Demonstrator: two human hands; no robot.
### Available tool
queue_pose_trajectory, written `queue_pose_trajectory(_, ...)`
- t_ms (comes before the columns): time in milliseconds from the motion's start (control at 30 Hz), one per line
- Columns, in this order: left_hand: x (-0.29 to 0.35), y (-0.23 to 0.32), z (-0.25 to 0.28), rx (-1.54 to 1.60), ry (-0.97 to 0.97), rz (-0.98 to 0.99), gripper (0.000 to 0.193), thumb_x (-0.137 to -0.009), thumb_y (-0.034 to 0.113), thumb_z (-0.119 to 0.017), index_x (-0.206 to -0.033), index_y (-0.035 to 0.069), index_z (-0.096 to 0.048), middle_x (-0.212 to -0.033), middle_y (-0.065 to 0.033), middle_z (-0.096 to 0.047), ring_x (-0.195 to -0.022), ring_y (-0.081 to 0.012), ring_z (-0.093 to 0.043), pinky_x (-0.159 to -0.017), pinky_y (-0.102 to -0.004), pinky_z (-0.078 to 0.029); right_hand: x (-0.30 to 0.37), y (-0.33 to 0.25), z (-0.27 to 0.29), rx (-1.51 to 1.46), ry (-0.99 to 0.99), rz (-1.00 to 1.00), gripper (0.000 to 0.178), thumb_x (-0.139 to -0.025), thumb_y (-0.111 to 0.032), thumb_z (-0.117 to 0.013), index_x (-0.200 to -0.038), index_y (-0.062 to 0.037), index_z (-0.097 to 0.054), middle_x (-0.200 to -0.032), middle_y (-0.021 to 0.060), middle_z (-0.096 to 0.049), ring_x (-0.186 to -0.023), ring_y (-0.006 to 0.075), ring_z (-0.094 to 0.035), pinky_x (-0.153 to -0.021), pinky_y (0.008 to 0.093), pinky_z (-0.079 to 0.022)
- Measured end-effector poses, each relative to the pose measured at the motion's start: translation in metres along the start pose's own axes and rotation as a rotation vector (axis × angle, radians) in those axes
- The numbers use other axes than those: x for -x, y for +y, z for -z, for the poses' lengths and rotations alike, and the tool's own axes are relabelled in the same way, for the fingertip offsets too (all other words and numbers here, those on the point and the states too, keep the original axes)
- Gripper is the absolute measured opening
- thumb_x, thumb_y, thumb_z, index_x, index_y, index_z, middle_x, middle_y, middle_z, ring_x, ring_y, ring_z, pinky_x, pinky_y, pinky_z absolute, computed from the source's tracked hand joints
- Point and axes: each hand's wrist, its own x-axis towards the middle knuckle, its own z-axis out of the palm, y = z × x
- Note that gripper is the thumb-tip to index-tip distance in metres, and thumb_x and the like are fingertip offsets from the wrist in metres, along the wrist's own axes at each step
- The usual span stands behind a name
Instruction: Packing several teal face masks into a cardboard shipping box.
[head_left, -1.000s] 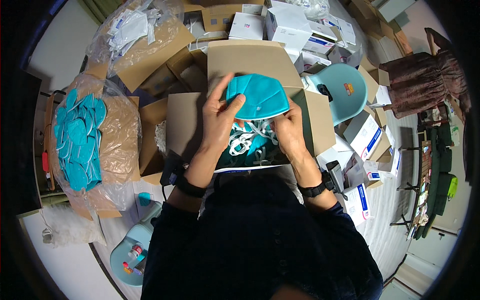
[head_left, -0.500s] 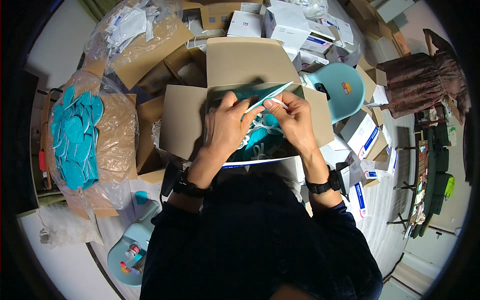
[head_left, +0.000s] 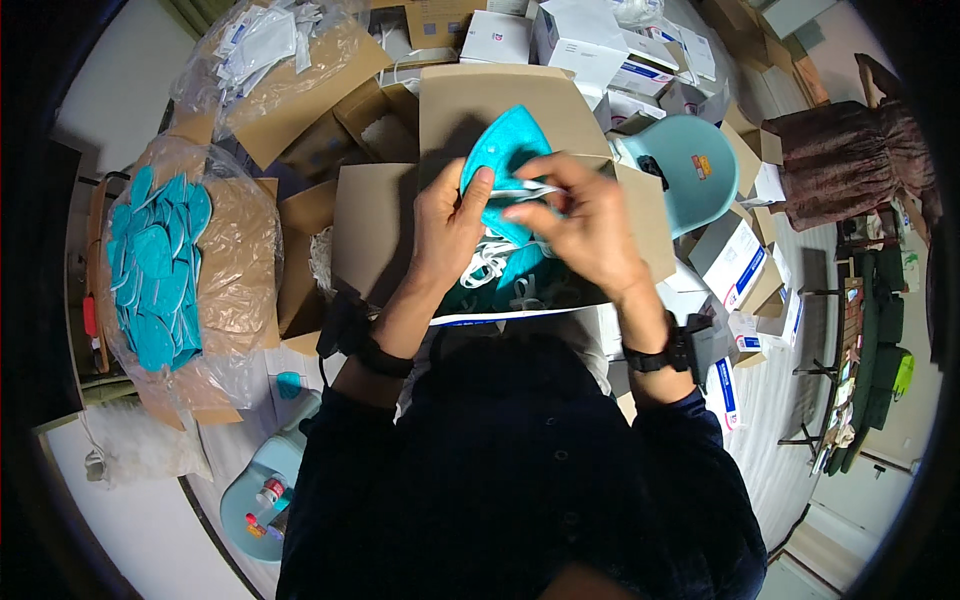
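A teal face mask (head_left: 508, 140) is held up over the open cardboard box (head_left: 375, 225). My left hand (head_left: 445, 225) grips it at its left edge, thumb on the near side. White elastic straps (head_left: 515, 192) cross the mask's lower part. My right hand (head_left: 595, 220) is closed around the strap's right end, its fingers somewhat blurred by motion. Below both hands, more teal masks (head_left: 520, 275) with looped white straps lie inside the box. Part of that pile is hidden by my hands and the held mask.
To the left, a plastic-lined carton (head_left: 235, 270) bears a heap of teal masks (head_left: 155, 265). White packets (head_left: 265, 45) lie in another plastic bag behind. White boxes (head_left: 580, 45) crowd the far side, and a pale blue stool (head_left: 690, 175) stands at the right.
The mask was edge-on between both hands; now its teal face is turned up and it stands higher. My right hand has shifted slightly right, with the strap at its fingers.
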Motion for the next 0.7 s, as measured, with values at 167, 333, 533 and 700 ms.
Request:
queue_pose_trajectory(167,0.005,0.001,0.004,0.090,-0.020,0.035,0.032,-0.099,0.028,-0.056,-0.078,0.004,-0.059,-0.060,0.0048,-0.047,-0.051,-0.0029,-0.042,-0.044,-0.0233,-0.033,0.002,0.009,-0.018,-0.188,-0.074,0.027,0.018,-0.084,-0.015,-0.073,-0.086,-0.0025,-0.060,-0.072,0.0061,-0.050,-0.059,0.0162,-0.049,-0.056,0.0321,-0.041)
queue_pose_trajectory(333,-0.001,0.004,-0.003,0.177,0.012,0.076,0.030,-0.098,0.028,-0.057,-0.084,0.003,-0.066,-0.066,0.0027,-0.057,-0.058,-0.0039,-0.051,-0.050,-0.0226,-0.042,-0.005,0.017,-0.035,-0.485,0.044,0.228,0.011,-0.091,-0.009,-0.063,-0.088,-0.0019,-0.057,-0.085,0.0023,-0.057,-0.066,0.0089,-0.046,-0.059,0.0239,-0.038)
queue_pose_trajectory(533,-0.004,-0.003,-0.004,0.204,-0.037,0.063,0.027,-0.096,0.024,-0.060,-0.080,0.004,-0.065,-0.065,0.0033,-0.054,-0.058,-0.0047,-0.050,-0.052,-0.0235,-0.043,0.006,0.014,-0.038,-1.241,0.019,-0.349,0.019,-0.098,-0.018,-0.055,-0.082,-0.0070,-0.059,-0.074,-0.0001,-0.059,-0.053,0.0031,-0.041,-0.047,0.0177,-0.031)
queue_pose_trajectory(700,0.007,0.002,-0.018,0.047,-0.028,-0.095,0.022,-0.093,0.018,-0.064,-0.083,-0.001,-0.061,-0.073,0.0003,-0.051,-0.061,-0.0047,-0.048,-0.050,-0.0236,-0.042,0.017,0.012,-0.011,-0.779,0.096,-0.426,0.024,-0.098,-0.019,-0.054,-0.076,-0.0088,-0.056,-0.062,-0.0031,-0.051,-0.053,0.0052,-0.040,-0.048,0.0213,-0.029)
